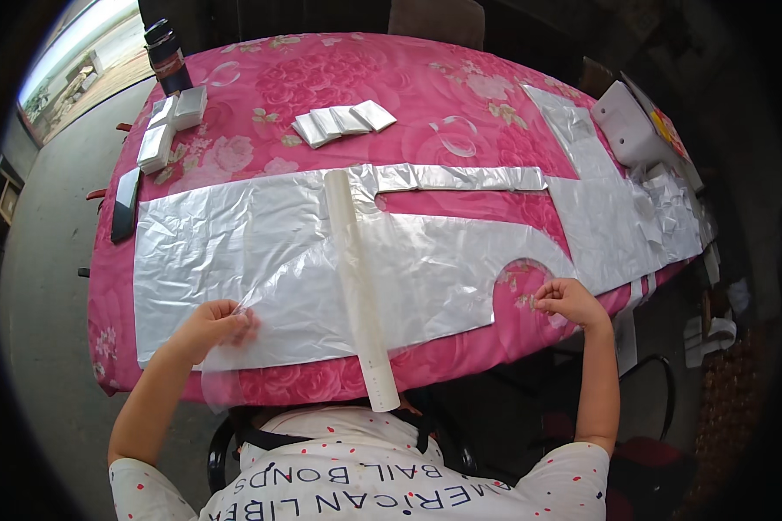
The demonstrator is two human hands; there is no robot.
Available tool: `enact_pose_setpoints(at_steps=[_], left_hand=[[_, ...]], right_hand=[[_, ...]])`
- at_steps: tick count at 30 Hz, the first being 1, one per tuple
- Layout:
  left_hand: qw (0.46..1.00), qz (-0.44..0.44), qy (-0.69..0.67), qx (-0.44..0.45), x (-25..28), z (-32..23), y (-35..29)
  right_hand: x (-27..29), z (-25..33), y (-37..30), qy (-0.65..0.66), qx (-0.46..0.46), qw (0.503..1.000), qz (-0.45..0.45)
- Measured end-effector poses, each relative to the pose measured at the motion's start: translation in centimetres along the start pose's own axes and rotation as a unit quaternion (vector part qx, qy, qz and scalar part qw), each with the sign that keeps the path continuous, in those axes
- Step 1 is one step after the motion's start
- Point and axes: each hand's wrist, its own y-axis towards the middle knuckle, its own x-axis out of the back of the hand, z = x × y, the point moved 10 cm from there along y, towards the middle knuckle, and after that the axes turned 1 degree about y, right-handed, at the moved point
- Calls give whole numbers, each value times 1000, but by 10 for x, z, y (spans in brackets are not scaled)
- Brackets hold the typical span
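Observation:
A thin whitish plastic apron [226,226] lies spread across the table, with a rounded cut-out on its right part. Across it rests a long pale tube [365,321], its near end past the table's front edge. My left hand [222,328] is closed, pinching a clear piece of the plastic film near the apron's front left; the film lifts toward the tube and hangs below the hand. My right hand [569,304] is over the cut-out, thumb and fingers pressed together; whether anything is between them cannot be made out.
Pink flowered cloth [304,74] covers the table. Folded plastic packets [343,122] lie beyond the apron; more packet stacks [156,143] sit at the left, near a phone [125,205] and a dark bottle [167,59]. A white box [626,124] and crumpled plastic [669,213] are at the right.

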Motion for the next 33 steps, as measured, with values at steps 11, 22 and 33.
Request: enact_pose_setpoints(at_steps=[11,22,33], left_hand=[[1000,-1,12,-16,5,4,-6],[1000,-18,12,1,4,5,-7],[1000,-17,11,2,0,2,-7]], right_hand=[[81,20,137,-120,148,920,-341],[85,15,157,-203,78,917,-334],[61,36,162,-392,68,878,-266]])
